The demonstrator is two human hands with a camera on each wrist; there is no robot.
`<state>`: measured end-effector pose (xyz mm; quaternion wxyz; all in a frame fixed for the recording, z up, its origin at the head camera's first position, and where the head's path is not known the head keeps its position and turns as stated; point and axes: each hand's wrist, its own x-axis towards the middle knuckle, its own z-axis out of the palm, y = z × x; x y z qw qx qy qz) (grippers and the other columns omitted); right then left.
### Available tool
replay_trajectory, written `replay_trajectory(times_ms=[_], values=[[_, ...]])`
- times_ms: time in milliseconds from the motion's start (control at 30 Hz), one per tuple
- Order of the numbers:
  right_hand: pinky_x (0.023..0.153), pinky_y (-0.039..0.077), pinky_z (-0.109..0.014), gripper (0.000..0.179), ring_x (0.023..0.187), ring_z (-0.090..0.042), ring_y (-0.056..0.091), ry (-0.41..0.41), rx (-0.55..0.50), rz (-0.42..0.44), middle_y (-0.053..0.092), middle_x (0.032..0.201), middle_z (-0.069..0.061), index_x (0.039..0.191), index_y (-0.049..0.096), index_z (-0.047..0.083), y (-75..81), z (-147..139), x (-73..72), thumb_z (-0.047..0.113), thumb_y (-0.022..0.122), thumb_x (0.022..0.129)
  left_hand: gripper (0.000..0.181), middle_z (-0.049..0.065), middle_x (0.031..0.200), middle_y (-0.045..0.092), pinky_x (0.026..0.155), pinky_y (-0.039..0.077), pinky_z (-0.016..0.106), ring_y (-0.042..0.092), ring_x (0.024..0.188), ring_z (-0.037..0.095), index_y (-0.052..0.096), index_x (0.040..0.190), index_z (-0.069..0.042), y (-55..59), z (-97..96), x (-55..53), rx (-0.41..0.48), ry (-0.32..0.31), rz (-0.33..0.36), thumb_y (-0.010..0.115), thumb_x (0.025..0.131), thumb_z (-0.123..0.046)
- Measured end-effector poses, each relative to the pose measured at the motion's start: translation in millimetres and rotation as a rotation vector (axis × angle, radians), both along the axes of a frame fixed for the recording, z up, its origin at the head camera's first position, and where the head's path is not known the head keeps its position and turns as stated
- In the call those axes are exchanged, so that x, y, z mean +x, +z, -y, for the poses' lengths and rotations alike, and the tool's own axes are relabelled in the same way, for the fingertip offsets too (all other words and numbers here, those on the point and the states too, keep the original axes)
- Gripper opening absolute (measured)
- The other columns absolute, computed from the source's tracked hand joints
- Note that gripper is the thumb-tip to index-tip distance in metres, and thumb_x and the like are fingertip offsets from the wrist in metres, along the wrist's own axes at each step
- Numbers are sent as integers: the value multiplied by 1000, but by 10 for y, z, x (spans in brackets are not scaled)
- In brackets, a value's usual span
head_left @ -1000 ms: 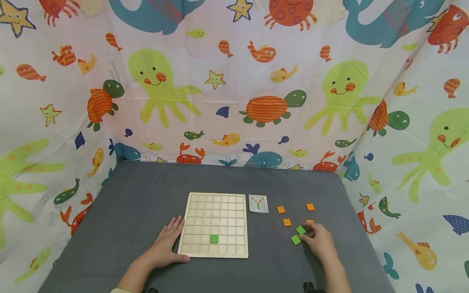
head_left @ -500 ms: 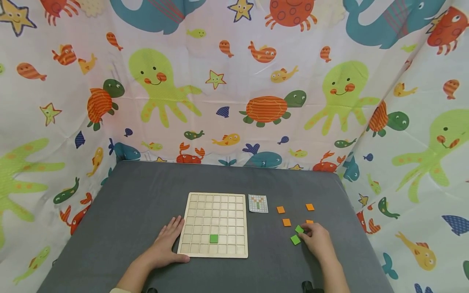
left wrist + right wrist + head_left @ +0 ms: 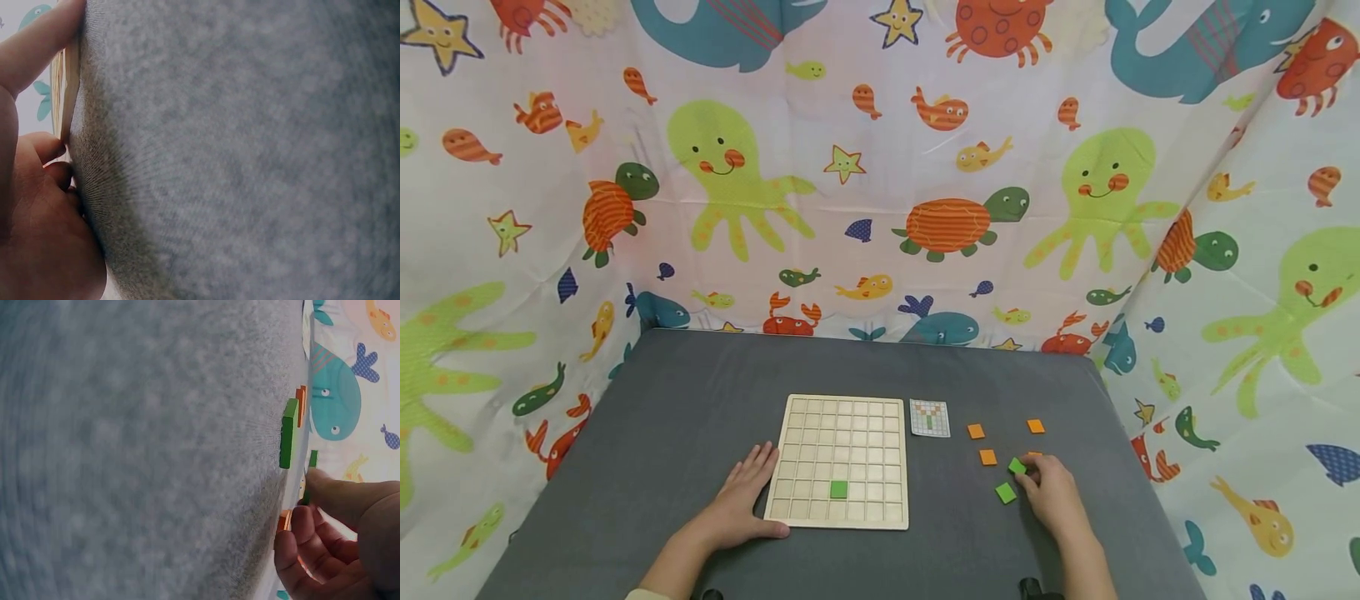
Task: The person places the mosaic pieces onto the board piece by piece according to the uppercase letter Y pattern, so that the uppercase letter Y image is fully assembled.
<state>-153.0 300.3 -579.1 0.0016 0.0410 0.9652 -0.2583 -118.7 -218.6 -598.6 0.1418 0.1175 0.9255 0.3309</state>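
Observation:
My left hand (image 3: 741, 502) lies at the lower left corner of a wooden grid board (image 3: 872, 467), fingers along its left side and thumb by the front edge. In the left wrist view the thumb and fingertips meet the board's edge (image 3: 70, 94). One green square tile (image 3: 838, 489) sits in a cell of the board. To the right, my right hand (image 3: 1054, 492) pinches a second green tile (image 3: 1017, 466) between thumb and fingers. The right wrist view shows that pinched tile (image 3: 314, 459) mostly covered by the thumb. A third green tile (image 3: 1005, 493) lies just beside it on the cloth.
A small pattern card (image 3: 929, 418) with orange and green squares lies right of the board. Orange tiles (image 3: 988, 457) are scattered beyond the right hand, one (image 3: 1035, 454) partly hidden behind it. Grey cloth (image 3: 715, 375) covers the table, and a sea-animal curtain (image 3: 880, 167) surrounds it.
The pinched green tile has shifted slightly away from the green tile beside it, widening the gap between them. The left hand and the board stay in place.

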Motion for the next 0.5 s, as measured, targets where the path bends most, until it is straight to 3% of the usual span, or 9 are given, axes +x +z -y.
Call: replay_trajectory(times_ms=[200, 500], values=[[81, 55, -48, 28, 96, -28, 63, 19, -1, -68, 63, 112, -17, 119, 69, -1, 48, 53, 20, 7, 72, 92, 131, 17, 170, 7, 122, 5, 62, 0, 156, 40, 15, 162, -6, 28, -13, -1, -40, -6, 23, 86, 67, -62], [80, 55, -48, 29, 95, -28, 63, 27, -3, -102, 63, 113, -17, 120, 70, 1, 125, 153, 42, 8, 73, 92, 133, 17, 170, 8, 122, 5, 62, 1, 156, 40, 16, 162, -5, 6, -12, -14, -30, 3, 17, 86, 66, -63]])
